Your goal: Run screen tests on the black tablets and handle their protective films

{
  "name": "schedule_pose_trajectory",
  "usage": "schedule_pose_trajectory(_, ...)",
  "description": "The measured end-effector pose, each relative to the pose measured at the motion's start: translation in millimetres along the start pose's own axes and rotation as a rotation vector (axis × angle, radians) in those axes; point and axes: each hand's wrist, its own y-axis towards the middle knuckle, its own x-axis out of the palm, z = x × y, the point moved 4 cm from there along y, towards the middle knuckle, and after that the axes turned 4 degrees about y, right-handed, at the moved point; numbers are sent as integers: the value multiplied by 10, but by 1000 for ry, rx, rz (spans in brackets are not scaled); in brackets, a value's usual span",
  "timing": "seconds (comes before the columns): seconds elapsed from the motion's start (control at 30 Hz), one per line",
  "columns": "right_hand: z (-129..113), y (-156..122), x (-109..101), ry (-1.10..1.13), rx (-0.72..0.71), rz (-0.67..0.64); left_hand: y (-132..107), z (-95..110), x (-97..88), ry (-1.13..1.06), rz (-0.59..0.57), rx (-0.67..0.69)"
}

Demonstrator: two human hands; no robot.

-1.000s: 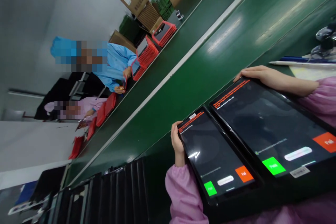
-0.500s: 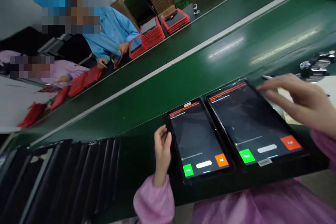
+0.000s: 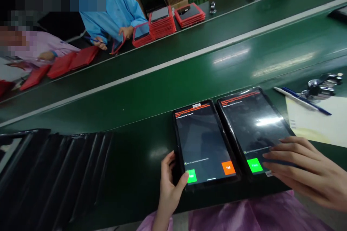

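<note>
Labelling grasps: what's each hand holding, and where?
Left hand grips the left tablet at its lower-left corner, thumb on the green button. Right hand lies open over the lower end of the right tablet, gripping nothing.

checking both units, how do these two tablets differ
The left tablet has the left hand thumbing its green button; the right tablet has the right hand spread over its lower corner. The left tablet's orange button shows; the right tablet's is covered. Both lie flat with matching dark screens.
</note>
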Motion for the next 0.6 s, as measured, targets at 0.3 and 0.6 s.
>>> schedule_pose_trajectory(0.3, -15, -88, 126, -148, -53, -147, 526, 402, -218, 196, 50, 361)
schedule_pose_trajectory(0.6, 1089, 676, 419, -374, 186, -130, 1389, 1268, 449, 886, -106, 609)
